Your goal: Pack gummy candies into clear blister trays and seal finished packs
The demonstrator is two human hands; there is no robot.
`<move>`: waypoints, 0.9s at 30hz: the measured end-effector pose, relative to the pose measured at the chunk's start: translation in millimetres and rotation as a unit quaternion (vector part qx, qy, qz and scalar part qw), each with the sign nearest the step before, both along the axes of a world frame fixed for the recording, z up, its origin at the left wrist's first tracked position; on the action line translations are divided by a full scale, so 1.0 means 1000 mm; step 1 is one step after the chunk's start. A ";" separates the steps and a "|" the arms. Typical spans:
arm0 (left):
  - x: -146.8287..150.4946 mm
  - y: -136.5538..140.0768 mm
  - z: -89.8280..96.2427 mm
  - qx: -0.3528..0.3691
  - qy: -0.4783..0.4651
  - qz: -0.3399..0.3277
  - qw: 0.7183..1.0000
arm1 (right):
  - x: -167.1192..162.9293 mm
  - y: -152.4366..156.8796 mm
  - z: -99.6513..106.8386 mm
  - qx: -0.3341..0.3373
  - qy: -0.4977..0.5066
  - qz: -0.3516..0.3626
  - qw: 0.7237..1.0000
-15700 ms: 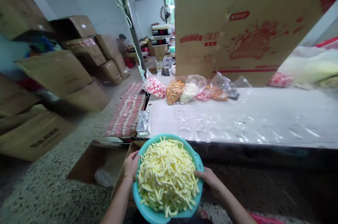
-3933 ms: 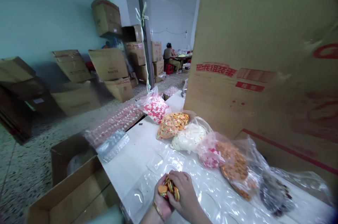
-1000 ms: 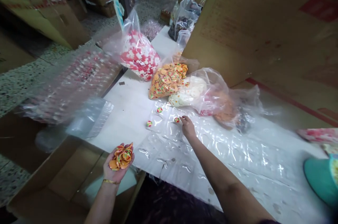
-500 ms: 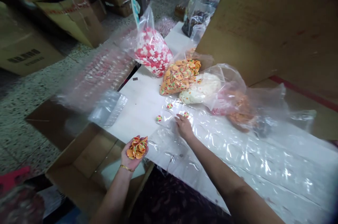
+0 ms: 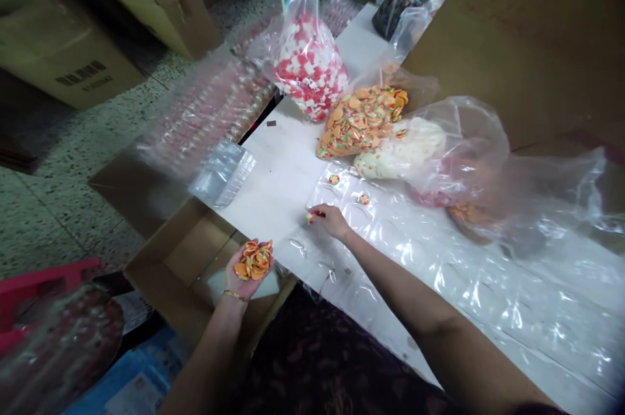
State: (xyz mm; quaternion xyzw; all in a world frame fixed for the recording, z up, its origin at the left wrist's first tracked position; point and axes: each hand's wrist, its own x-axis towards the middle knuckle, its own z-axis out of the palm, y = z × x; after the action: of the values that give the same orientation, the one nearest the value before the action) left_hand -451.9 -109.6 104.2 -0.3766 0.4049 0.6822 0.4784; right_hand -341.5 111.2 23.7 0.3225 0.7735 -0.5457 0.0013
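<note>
In my left hand, palm up, lies a heap of orange discs with red, green and yellow tops, like miniature pizzas. My right hand is over the clear plastic blisters, its fingertips closed on one such disc, partly covered by the fingers. Two more discs, a farther one and one to the right, rest on the clear plastic blister sheets, which have round shapes moulded in them. Just beyond sits a bag of the same orange discs.
A bag of red and white pieces stands at the back of the white table. Right of the disc bag lies a bag of whitish pieces. An open cardboard box is below the left edge; stacked clear packaging lies beyond.
My right hand has shifted from beside the right disc to the nearer left one and closed its fingertips on it. My left hand keeps its heap. The camera view has shifted somewhat.
</note>
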 end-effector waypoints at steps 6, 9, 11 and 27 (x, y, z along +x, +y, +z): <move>0.001 -0.005 0.000 0.013 0.022 0.000 1.000 | 0.024 -0.041 0.001 0.067 -0.040 0.156 0.985; 0.000 -0.006 -0.002 0.013 0.021 -0.003 1.000 | 0.034 -0.036 0.000 0.101 -0.034 0.155 0.982; 0.001 -0.005 -0.005 0.013 0.014 -0.006 1.000 | 0.040 -0.034 0.003 0.138 -0.031 0.164 0.976; 0.022 0.027 -0.005 0.074 -0.032 -0.090 0.993 | 0.048 -0.064 0.040 0.010 0.095 0.000 0.995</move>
State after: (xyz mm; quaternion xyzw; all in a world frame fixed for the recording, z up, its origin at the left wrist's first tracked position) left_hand -430.1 -82.4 99.0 -0.3236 0.3701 0.6520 0.5772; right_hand -293.2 47.4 63.7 0.2691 0.7754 -0.5663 -0.0751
